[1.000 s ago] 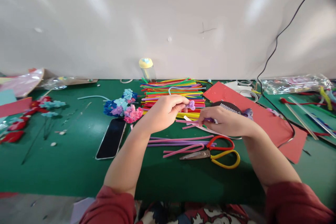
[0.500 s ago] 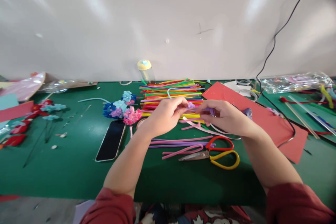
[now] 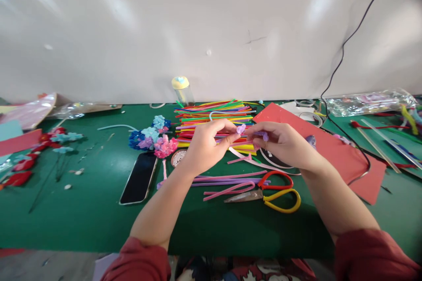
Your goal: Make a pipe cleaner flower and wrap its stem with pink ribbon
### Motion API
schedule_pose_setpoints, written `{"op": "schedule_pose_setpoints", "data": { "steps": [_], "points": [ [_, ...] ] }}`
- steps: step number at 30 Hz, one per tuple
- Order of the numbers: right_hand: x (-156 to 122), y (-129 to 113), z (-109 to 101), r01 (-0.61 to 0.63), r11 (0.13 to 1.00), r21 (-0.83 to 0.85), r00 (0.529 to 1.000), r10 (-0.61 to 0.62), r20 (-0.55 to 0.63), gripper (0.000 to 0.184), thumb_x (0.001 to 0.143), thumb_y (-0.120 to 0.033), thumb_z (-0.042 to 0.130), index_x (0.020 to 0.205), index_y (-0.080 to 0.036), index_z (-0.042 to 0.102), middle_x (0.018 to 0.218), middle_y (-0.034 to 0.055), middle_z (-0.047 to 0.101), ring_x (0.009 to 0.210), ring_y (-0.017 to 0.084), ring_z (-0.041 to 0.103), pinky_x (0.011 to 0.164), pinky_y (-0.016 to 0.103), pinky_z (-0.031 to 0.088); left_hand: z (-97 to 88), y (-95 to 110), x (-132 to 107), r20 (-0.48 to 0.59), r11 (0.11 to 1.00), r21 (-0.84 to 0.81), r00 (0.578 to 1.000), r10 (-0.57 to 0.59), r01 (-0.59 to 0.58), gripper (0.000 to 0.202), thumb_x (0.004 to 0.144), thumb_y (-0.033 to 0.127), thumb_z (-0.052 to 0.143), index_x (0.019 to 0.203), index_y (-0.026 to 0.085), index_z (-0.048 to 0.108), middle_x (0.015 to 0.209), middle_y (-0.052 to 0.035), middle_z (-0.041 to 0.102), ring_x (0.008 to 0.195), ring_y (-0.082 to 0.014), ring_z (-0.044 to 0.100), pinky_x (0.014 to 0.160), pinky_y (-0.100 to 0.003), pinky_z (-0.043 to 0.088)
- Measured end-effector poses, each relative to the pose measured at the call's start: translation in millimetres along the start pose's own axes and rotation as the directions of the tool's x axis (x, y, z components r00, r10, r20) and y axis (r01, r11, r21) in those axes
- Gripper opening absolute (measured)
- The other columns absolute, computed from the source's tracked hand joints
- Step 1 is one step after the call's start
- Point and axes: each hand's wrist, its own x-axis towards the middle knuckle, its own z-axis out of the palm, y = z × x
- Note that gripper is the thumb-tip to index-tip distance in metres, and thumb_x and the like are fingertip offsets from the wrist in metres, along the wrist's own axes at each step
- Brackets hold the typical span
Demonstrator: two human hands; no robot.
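My left hand (image 3: 211, 144) pinches a purple pipe cleaner (image 3: 241, 128), bent into small loops, between thumb and forefinger. Close by on the right, my right hand (image 3: 280, 142) has its fingers closed on another stretch of purple pipe cleaner (image 3: 263, 135); whether the two are one piece, I cannot tell. Beneath and behind the hands lies a wide heap of many-coloured pipe cleaners (image 3: 214, 109). Nearer me are pink and purple pipe cleaners (image 3: 227, 180) and scissors (image 3: 281, 199) with one red and one yellow handle.
Left of my hands sit fuzzy flowers (image 3: 150, 134) and a phone (image 3: 139, 179). A yellow-lidded bottle (image 3: 183, 90) stands by the white partition (image 3: 132, 44). At right are a red sheet (image 3: 356, 171), a black cable (image 3: 341, 57) and a plastic packet (image 3: 372, 103).
The purple loops at my left fingertips have turned and show more clearly. My right fingers have shifted slightly, showing more of their purple piece. Items on the table stay put.
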Motion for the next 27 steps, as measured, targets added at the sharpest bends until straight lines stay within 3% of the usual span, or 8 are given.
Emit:
{"op": "schedule_pose_setpoints", "data": {
  "steps": [5,9,13,18,23,27],
  "points": [
    [-1,1,0,0.015,1.000,-0.018,0.999,-0.014,0.033,0.018,0.077,-0.022,0.055,0.092,-0.019,0.065,0.080,0.0031,0.067,0.067,0.013,0.060,0.059,0.026,0.046,2.8,0,0,0.045,1.000,0.023,0.999,0.014,-0.015,0.006,0.080,0.020,0.056,0.082,0.016,0.060,0.087,-0.0050,0.069,0.083,-0.0146,0.064,0.075,-0.026,0.052],
    [0,-1,1,0.027,1.000,-0.010,1.000,-0.027,0.003,0.015,0.078,-0.023,0.054,0.086,-0.019,0.066,0.078,0.0022,0.066,0.066,0.012,0.059,0.057,0.025,0.046,5.9,1,0,0.146,0.991,-0.101,0.986,-0.074,0.089,0.004,0.079,0.017,0.056,0.081,0.016,0.059,0.077,-0.0023,0.067,0.069,-0.0123,0.065,0.063,-0.023,0.053],
    [0,-2,2,0.015,0.999,0.047,0.996,-0.011,-0.084,0.020,0.075,-0.022,0.059,0.094,-0.018,0.062,0.083,0.0034,0.065,0.073,0.014,0.061,0.062,0.027,0.049,7.7,2,0,0.146,0.965,-0.212,0.981,-0.127,0.156,0.001,0.076,0.015,0.058,0.076,0.015,0.059,0.072,-0.0021,0.066,0.061,-0.0109,0.063,0.057,-0.021,0.052],
    [-1,0,1,0.065,0.969,0.238,0.993,-0.039,-0.115,0.032,0.071,-0.015,0.063,0.102,-0.017,0.055,0.086,0.0031,0.061,0.076,0.012,0.060,0.063,0.025,0.051,11.6,-1,0,0.022,0.955,-0.249,0.986,-0.162,0.163,0.007,0.072,0.020,0.063,0.074,0.014,0.062,0.072,-0.0032,0.067,0.066,-0.0133,0.064,0.061,-0.023,0.053],
    [-4,-1,-2,0.028,0.911,0.411,1.000,-0.025,-0.011,0.037,0.069,-0.011,0.066,0.101,-0.021,0.051,0.074,-0.0035,0.054,0.064,0.008,0.059,0.057,0.021,0.052,14.1,-4,1,-0.151,0.953,-0.272,0.972,-0.181,0.136,0.012,0.072,0.025,0.065,0.076,0.013,0.064,0.077,-0.0054,0.069,0.071,-0.0158,0.066,0.067,-0.026,0.055],
    [-5,-4,-5,0.030,0.886,0.462,0.998,-0.054,0.038,0.044,0.070,-0.009,0.067,0.108,-0.022,0.047,0.069,-0.0048,0.058,0.060,0.007,0.060,0.056,0.019,0.051,11.7,-3,1,-0.226,0.964,-0.251,0.962,-0.152,0.093,0.011,0.071,0.024,0.066,0.076,0.014,0.065,0.077,-0.0054,0.069,0.073,-0.0154,0.066,0.070,-0.026,0.055]
  ]
}}
